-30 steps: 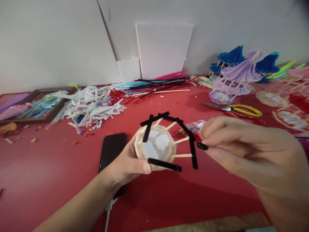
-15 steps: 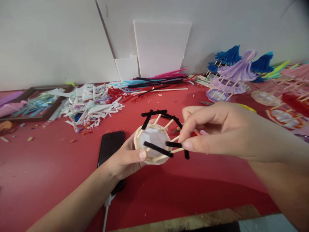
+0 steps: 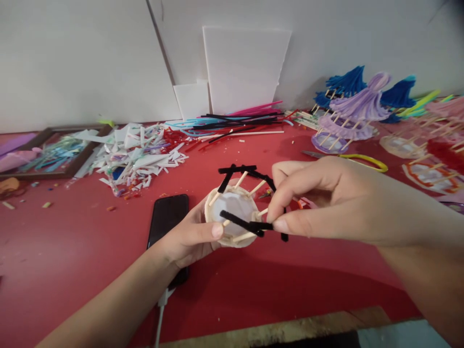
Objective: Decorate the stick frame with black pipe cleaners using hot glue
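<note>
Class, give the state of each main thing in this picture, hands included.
Left hand: gripping cream round base
Cream round base: held, sticks attached
Right hand: pinching black strip
Black strip: pinched at one end
Smartphone: lying down, screen dark
Yellow-handled scissors: partly hidden, opening unclear
Large white board: leaning against wall
Purple-roofed model: standing
Brown frame: lying flat, scraps inside

Room on the near side: the red table (image 3: 268, 290) runs open below the left hand (image 3: 195, 237) and right hand (image 3: 326, 203)! Farther left, the phone (image 3: 168, 217) and its cable (image 3: 161, 316) lie in the way beneath the left wrist. Sticks (image 3: 240, 181) and black strips (image 3: 235, 221) fence the base (image 3: 237, 203), narrow gaps between. Behind, scraps (image 3: 139, 157) and stems (image 3: 232, 123) bar the back; scissors (image 3: 381, 167) and models (image 3: 358, 106) crowd the far right.
</note>
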A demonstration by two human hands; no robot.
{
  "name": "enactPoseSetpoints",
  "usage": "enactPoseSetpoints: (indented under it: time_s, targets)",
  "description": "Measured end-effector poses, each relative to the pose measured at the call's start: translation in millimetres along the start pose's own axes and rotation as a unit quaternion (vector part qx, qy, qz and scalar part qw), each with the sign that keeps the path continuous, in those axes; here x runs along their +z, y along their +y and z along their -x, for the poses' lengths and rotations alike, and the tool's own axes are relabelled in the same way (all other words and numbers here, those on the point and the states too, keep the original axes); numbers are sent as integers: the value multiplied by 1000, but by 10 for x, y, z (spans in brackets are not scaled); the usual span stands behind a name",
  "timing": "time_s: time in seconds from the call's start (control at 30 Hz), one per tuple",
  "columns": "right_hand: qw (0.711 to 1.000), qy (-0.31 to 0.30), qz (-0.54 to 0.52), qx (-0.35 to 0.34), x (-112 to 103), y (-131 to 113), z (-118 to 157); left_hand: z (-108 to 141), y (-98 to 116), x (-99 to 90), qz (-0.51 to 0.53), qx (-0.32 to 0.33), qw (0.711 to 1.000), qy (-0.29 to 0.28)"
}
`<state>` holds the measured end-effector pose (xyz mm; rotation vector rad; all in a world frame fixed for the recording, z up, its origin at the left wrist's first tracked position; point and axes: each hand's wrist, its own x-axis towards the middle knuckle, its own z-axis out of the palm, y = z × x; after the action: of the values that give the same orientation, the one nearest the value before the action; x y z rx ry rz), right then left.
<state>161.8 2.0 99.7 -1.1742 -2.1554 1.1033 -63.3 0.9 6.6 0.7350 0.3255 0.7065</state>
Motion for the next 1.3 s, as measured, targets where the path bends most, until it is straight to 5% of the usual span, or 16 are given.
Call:
enactPoseSetpoints:
  time_s: [0.3,1.3]
  targets:
    - [995,60,66,-50,-72,-23,91,10,3,7,-11,4,1000,-17]
    - [989,-7,123,-77,-15,-76,21,18,-13,-8,-8,-10,1000,-12]
